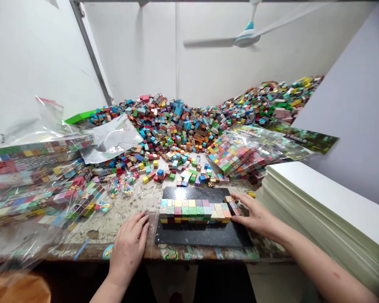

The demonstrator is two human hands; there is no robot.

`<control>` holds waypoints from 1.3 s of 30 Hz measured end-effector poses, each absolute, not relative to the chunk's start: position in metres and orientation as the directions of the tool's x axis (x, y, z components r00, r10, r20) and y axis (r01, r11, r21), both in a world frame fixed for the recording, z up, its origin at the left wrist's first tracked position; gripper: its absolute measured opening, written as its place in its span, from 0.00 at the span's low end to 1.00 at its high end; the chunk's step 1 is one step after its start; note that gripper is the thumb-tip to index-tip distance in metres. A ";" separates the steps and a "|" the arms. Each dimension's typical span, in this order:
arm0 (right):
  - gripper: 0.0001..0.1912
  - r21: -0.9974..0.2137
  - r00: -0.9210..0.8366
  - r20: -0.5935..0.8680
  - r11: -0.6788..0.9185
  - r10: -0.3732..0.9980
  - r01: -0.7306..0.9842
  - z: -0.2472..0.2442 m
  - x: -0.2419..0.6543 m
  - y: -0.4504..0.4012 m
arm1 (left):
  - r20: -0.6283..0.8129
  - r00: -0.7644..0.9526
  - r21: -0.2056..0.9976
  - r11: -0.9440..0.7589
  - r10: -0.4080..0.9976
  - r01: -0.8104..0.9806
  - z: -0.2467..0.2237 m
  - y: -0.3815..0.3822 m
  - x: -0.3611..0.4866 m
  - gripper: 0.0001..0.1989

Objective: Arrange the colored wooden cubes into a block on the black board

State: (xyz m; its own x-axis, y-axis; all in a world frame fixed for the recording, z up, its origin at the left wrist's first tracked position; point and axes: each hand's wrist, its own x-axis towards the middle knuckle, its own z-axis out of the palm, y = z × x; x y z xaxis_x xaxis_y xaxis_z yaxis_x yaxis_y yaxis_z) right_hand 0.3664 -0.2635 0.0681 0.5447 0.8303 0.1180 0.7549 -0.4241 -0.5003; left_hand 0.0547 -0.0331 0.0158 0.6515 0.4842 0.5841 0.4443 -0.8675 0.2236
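Observation:
A row of small printed cubes [189, 209], two deep and stacked, stands on a black stone-like slab [202, 235] in front of me. At its right end my right hand [254, 214] pinches a few brown and grey cubes [233, 205] between thumb and fingers. These cubes sit slightly askew against the row. My left hand [131, 240] lies flat on the table left of the slab, fingers stretched out, holding nothing. Beneath its fingertips is what looks like a clear plastic sheet [152, 229].
Loose cubes [177, 122] are heaped along the back wall. Bagged cube sets [44, 185] are piled at left; more packs [233, 151] lie back right beside printed sheets [306, 136]. A thick stack of white sheets [331, 189] stands at right. A fan [246, 40] hangs above.

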 end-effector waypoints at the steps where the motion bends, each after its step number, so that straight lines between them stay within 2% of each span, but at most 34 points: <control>1: 0.29 -0.509 0.552 0.117 -0.427 0.826 0.747 0.068 0.368 -0.265 | 0.586 0.651 0.220 -0.868 0.482 0.445 0.016 -0.033 0.055 0.13; 4: 0.28 -0.529 0.581 0.103 -0.450 0.808 0.720 0.068 0.370 -0.269 | 0.591 0.651 0.216 -0.872 0.475 0.440 0.017 -0.033 0.055 0.13; 9: 0.31 -0.467 0.587 0.100 -0.483 0.803 0.741 0.068 0.367 -0.267 | 0.579 0.651 0.235 -0.865 0.490 0.443 0.016 -0.033 0.055 0.13; 14: 0.34 -0.459 0.556 0.116 -0.452 0.823 0.765 0.070 0.367 -0.254 | 0.565 0.659 0.247 -0.864 0.497 0.440 0.015 -0.032 0.054 0.14; 21: 0.27 -0.411 0.450 0.169 -0.352 0.877 0.841 0.067 0.372 -0.242 | 0.557 0.665 0.240 -0.863 0.497 0.444 0.015 -0.033 0.054 0.14; 28: 0.22 -0.437 0.563 0.171 -0.450 0.809 0.779 0.069 0.368 -0.239 | 0.536 0.674 0.242 -0.857 0.509 0.455 0.014 -0.032 0.054 0.13; 31: 0.23 -0.445 0.614 0.175 -0.495 0.769 0.746 0.079 0.368 -0.244 | 0.537 0.674 0.243 -0.859 0.507 0.452 0.013 -0.032 0.054 0.13; 36: 0.26 -0.533 0.679 0.155 -0.518 0.717 0.669 0.103 0.350 -0.256 | 0.540 0.672 0.245 -0.859 0.506 0.450 0.015 -0.033 0.054 0.13; 39: 0.25 -0.503 0.636 0.180 -0.485 0.751 0.716 0.107 0.331 -0.254 | 0.538 0.673 0.247 -0.858 0.507 0.450 0.015 -0.033 0.054 0.13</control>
State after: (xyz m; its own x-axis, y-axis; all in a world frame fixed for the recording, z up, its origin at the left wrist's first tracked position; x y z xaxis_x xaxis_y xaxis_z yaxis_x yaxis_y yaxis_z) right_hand 0.3309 -0.2544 0.1069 0.6355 0.7508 0.1801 0.7155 -0.4851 -0.5027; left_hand 0.0536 -0.0332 0.0150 0.6728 0.5075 0.5384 0.4498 -0.8583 0.2470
